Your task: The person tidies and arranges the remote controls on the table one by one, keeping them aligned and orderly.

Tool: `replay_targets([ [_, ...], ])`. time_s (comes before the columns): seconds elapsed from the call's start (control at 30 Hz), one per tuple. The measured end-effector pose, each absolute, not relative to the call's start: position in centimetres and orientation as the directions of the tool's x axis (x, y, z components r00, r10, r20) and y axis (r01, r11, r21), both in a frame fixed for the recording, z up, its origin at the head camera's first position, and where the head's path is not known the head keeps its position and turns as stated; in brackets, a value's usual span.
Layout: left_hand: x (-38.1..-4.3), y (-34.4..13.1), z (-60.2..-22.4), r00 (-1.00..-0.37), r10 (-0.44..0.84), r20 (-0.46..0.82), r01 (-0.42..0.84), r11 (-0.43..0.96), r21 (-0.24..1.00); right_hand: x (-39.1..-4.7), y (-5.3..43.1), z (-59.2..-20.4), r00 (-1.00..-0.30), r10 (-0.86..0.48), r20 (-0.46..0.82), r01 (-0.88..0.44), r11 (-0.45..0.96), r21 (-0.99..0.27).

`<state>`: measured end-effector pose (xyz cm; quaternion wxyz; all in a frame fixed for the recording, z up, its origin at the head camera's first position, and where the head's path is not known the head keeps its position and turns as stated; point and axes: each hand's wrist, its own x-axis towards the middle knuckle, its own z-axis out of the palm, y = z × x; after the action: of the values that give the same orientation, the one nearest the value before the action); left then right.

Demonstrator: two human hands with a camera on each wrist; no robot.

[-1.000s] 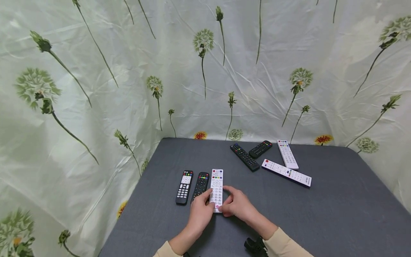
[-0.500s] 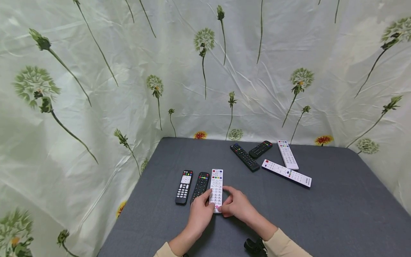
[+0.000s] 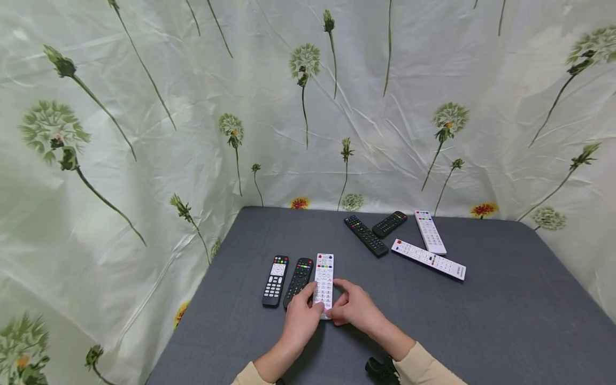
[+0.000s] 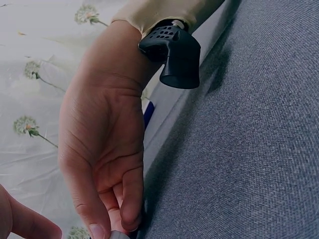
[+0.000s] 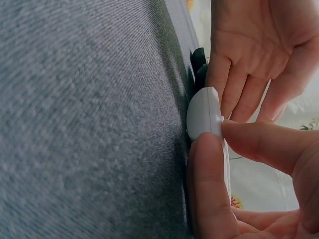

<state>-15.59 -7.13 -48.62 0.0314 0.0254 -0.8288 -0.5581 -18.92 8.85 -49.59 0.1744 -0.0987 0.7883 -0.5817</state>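
A white remote control [image 3: 324,274] lies upright in front of me, its lower end between my two hands. My left hand [image 3: 299,316] is at its left edge, thumb tip on the lower face and fingers along the side. At the lower right, my right hand [image 3: 357,307] pinches the edge; in the right wrist view its thumb [image 5: 259,141] is on top and a finger [image 5: 208,174] presses the rounded end. Just left lies a black remote control [image 3: 299,275], its lower end partly covered by my left hand. A black remote with white buttons [image 3: 276,280] lies farther left.
Toward the back right lie two black remotes, one long [image 3: 366,235] and one shorter [image 3: 390,224], and two white remotes, one angled [image 3: 430,231] and one nearly crosswise [image 3: 428,259]. All rest on a grey cloth-covered table [image 3: 500,321]. Behind hangs a flower-print curtain [image 3: 375,107].
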Motion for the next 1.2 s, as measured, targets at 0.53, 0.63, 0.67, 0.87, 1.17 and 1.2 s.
replay_targets([
  [0.53, -17.0, -5.9, -47.6, -0.992, -0.061, 0.111, 0.081, 0.375, 0.924, -20.2, 11.0, -46.6, -0.944, -0.307, -0.124, 0.017, 0.329, -0.944],
  [0.63, -17.9, -5.2, -47.1, -0.993, -0.037, 0.113, 0.094, 0.330, 0.939, -21.0, 11.6, -45.9, -0.958, -0.275, -0.083, -0.023, 0.360, -0.933],
  [0.67, -18.2, -4.9, -46.9, -0.994, -0.033, 0.106, 0.091, 0.315, 0.945, -21.3, 11.8, -45.6, -0.961, -0.267, -0.067, -0.040, 0.374, -0.927],
  [0.87, -20.0, -3.4, -45.2, -0.996, -0.035, 0.087, 0.075, 0.256, 0.964, -23.0, 13.1, -43.7, -0.972, -0.235, 0.004, -0.115, 0.458, -0.882],
  [1.17, -22.8, -0.9, -43.7, -0.999, -0.035, 0.038, 0.032, 0.156, 0.987, -25.4, 15.4, -41.7, -0.981, -0.190, 0.033, -0.127, 0.505, -0.854],
  [1.2, -23.2, -0.6, -43.6, -0.999, -0.037, 0.035, 0.030, 0.148, 0.989, -25.7, 15.6, -41.5, -0.983, -0.180, 0.034, -0.123, 0.509, -0.852],
])
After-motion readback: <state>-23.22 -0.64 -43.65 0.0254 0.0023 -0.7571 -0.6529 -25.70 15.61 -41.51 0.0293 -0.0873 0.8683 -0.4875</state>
